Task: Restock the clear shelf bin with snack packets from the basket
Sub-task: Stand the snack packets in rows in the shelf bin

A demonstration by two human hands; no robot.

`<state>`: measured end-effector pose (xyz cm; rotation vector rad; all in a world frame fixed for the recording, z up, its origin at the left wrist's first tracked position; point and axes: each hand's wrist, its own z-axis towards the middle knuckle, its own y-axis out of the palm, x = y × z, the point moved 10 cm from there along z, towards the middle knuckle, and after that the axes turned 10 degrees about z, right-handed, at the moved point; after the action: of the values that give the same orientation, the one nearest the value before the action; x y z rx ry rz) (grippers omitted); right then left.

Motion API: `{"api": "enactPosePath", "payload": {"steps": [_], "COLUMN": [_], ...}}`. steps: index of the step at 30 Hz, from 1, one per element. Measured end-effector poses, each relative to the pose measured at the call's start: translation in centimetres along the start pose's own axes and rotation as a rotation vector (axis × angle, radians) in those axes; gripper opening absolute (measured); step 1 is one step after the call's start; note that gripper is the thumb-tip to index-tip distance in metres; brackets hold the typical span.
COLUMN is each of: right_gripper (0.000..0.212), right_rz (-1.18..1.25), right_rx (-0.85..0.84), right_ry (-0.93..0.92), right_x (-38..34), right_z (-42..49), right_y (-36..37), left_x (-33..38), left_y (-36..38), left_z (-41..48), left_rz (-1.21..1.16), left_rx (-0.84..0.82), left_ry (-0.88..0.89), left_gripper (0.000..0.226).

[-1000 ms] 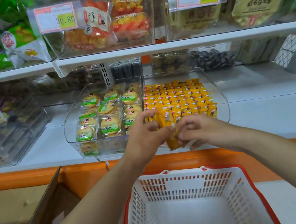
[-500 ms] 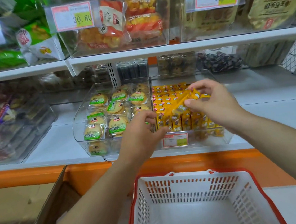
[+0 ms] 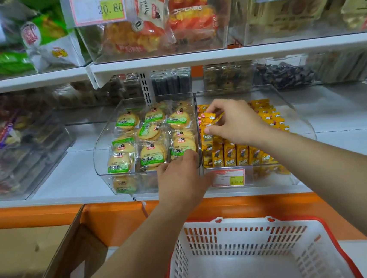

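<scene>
Placement step: right hand [image 3: 232, 123] pinches yellow packets [image 3: 208, 116] above the bin [image 3: 296, 114], left hand [image 3: 182, 181] grips its front rim. Next, seat them in the row; basket [image 3: 232, 235] looks empty, so nearly done.

My left hand [image 3: 182, 183] and right hand [image 3: 237, 124] are bare. My left forearm [image 3: 126, 256] and right forearm [image 3: 326, 165] are bare too, uncovered all the way back to the edge of view.
</scene>
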<state>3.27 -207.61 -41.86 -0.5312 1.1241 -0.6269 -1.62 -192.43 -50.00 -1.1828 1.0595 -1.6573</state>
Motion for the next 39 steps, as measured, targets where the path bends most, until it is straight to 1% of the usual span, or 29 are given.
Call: {"api": "enactPosePath", "payload": {"steps": [2, 4, 6, 8, 10, 12, 15, 17, 21, 25, 27, 30, 32, 33, 34, 36, 39], "right_gripper": [0.031, 0.032, 0.035, 0.036, 0.035, 0.034, 0.034, 0.030, 0.029, 0.034, 0.032, 0.031, 0.029, 0.031, 0.035, 0.041, 0.048], "right_rz": [0.008, 0.028, 0.092, 0.148, 0.108, 0.014, -0.067, -0.069, 0.126, 0.255, 0.275, 0.063, -0.133, -0.248, -0.355, -0.472, -0.460], "right_rx": [0.049, 0.097, 0.094, 0.050, -0.003, -0.044, -0.056, -0.033, 0.083, 0.047, 0.050, 0.002, -0.064, -0.097, -0.128, -0.201, -0.253], "right_ry": [-0.019, 0.012, 0.061, 0.069, 0.030, -0.006, -0.002, 0.013, 0.088, 0.223, 0.216, -0.005, -0.142, -0.180, -0.190, -0.122, -0.015], "right_x": [-0.2, 0.7, 2.2, 2.9, 2.5, 1.7, 1.2, 1.3, 2.8, 5.8, 6.3, 3.5, 1.3, 0.7, 0.5, 1.4, 2.6], "right_z": [0.0, -0.5, -1.1, -1.6, -1.5, -1.3, -0.8, -0.6, -0.5, -1.6, -2.1, -2.1, -1.9, -1.6, -1.4, -0.8, -0.7], "right_y": [-0.4, -0.7, -0.7, -0.6, -0.7, -1.1, -1.9, -2.3, -2.8, -0.7, -0.2, 0.3, 1.5, 2.4, 3.3, 5.0, 5.9], "left_x": [0.1, 0.0, 0.1, 0.1, 0.2, 0.2, 0.2, 0.2, 0.1, 0.1, 0.0, 0.1, 0.1, 0.1, 0.1, 0.1, 0.0], "left_y": [-0.1, 0.0, 0.0, 0.1, 0.1, 0.0, -0.2, -0.1, -0.1, -0.1, -0.1, -0.1, -0.2, -0.2, -0.2, -0.1, -0.1], "left_z": [0.0, -0.1, 0.0, -0.1, -0.1, -0.1, -0.1, -0.1, -0.1, -0.1, -0.1, -0.1, -0.1, -0.1, -0.1, -0.1, -0.1], "left_rz": [0.002, -0.005, -0.003, 0.003, 0.005, -0.002, -0.010, -0.011, -0.013, -0.024, -0.021, -0.027, -0.026, -0.026, -0.026, -0.024, -0.027], "left_rx": [0.020, 0.019, 0.019, 0.011, 0.011, 0.008, 0.007, 0.003, 0.005, 0.004, 0.000, 0.004, 0.005, 0.005, 0.005, 0.003, -0.006], "left_ry": [-0.007, -0.014, -0.016, -0.020, -0.019, -0.025, -0.032, -0.033, -0.026, -0.024, -0.028, -0.030, -0.028, -0.028, -0.027, -0.028, -0.031], "left_gripper": [0.045, 0.045, 0.042, 0.040, 0.040, 0.040, 0.040, 0.040, 0.039, 0.039, 0.039, 0.040, 0.041, 0.041, 0.041, 0.041, 0.041]}}
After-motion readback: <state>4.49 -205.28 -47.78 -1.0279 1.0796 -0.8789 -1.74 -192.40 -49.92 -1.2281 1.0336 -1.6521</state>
